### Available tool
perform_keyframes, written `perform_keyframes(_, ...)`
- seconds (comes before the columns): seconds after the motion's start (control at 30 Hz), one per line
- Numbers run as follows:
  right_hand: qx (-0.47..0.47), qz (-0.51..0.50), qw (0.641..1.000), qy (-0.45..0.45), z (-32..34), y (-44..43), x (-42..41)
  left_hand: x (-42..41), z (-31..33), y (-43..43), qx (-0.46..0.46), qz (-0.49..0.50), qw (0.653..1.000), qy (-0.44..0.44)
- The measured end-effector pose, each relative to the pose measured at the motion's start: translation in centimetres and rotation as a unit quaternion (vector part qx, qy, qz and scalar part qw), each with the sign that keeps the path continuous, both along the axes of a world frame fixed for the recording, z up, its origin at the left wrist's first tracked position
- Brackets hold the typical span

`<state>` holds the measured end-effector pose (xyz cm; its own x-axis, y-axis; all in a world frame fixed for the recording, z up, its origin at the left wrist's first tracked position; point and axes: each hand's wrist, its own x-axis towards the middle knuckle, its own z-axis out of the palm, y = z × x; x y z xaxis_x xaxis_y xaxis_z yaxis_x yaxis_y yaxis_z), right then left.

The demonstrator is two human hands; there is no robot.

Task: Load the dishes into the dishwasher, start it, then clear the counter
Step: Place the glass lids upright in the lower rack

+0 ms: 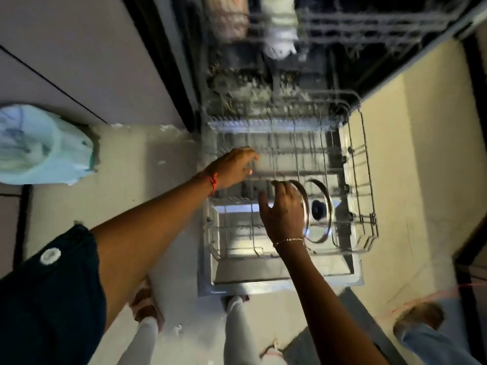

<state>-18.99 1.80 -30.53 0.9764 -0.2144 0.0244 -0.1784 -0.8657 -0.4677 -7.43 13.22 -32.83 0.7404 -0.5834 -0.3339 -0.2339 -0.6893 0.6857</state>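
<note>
The dishwasher's lower rack is pulled out over the open door. My right hand grips the rim of a glass lid that stands upright in the rack's front right part. Just right of it stands a second glass lid with a black knob. My left hand reaches over the rack's left side, fingers loosely extended at the wire tines; blur hides any contact. The rest of the lower rack looks bare. The upper rack holds a pink item and a white item, both blurred.
A pale plastic bag lies on the floor at the left, beside grey cabinet fronts. My feet stand just before the door. Another person's foot is at the lower right. A beige wall flanks the rack's right side.
</note>
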Motion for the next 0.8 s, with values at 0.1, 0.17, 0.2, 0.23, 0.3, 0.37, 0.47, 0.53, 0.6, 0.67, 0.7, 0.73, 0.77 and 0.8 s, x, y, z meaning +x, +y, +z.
perform_keyframes(0.1,-0.033,0.068,0.997,-0.012,4.9,6.2,3.5,1.4,5.6,7.0,-0.012,0.012,0.999,-0.048)
perform_keyframes(0.17,-0.051,0.108,0.992,-0.032,8.8,11.2,5.7,2.1,10.1,12.9,-0.017,0.017,0.996,-0.086)
perform_keyframes(0.2,-0.060,0.126,0.989,-0.045,10.8,14.0,6.7,2.4,12.4,16.1,-0.012,0.029,0.994,-0.101)
perform_keyframes(0.23,-0.069,0.147,0.985,-0.055,13.0,16.6,7.7,2.7,14.9,19.2,-0.009,0.043,0.992,-0.117)
perform_keyframes(0.3,-0.096,0.187,0.974,-0.083,16.9,21.6,9.4,3.2,19.5,25.0,-0.011,0.068,0.986,-0.150)
perform_keyframes(0.37,-0.123,0.221,0.962,-0.099,21.3,26.9,10.7,3.1,24.5,31.1,0.004,0.105,0.980,-0.171)
perform_keyframes(0.47,-0.163,0.268,0.944,-0.106,27.5,34.1,12.1,2.2,31.1,39.6,0.025,0.161,0.964,-0.210)
perform_keyframes(0.53,-0.188,0.303,0.929,-0.097,31.4,38.9,12.9,1.1,34.9,45.6,0.047,0.180,0.956,-0.227)
perform_keyframes(0.6,-0.216,0.334,0.913,-0.089,35.2,42.9,13.5,0.2,38.0,50.8,0.054,0.214,0.945,-0.241)
perform_keyframes(0.67,-0.243,0.379,0.888,-0.093,39.3,46.7,13.5,-0.8,41.1,55.4,0.064,0.272,0.923,-0.264)
perform_keyframes(0.7,-0.220,0.395,0.887,-0.096,40.8,48.6,14.0,-1.3,42.5,57.5,0.077,0.297,0.910,-0.279)
perform_keyframes(0.73,-0.218,0.402,0.884,-0.095,41.7,50.1,14.5,-1.8,43.7,59.3,0.083,0.315,0.897,-0.297)
perform_keyframes(0.77,-0.219,0.415,0.879,-0.083,42.4,51.2,15.0,-2.1,44.6,60.7,0.086,0.327,0.888,-0.312)
perform_keyframes(0.8,-0.211,0.423,0.878,-0.080,43.3,52.6,15.4,-2.5,45.5,62.3,0.085,0.338,0.879,-0.325)
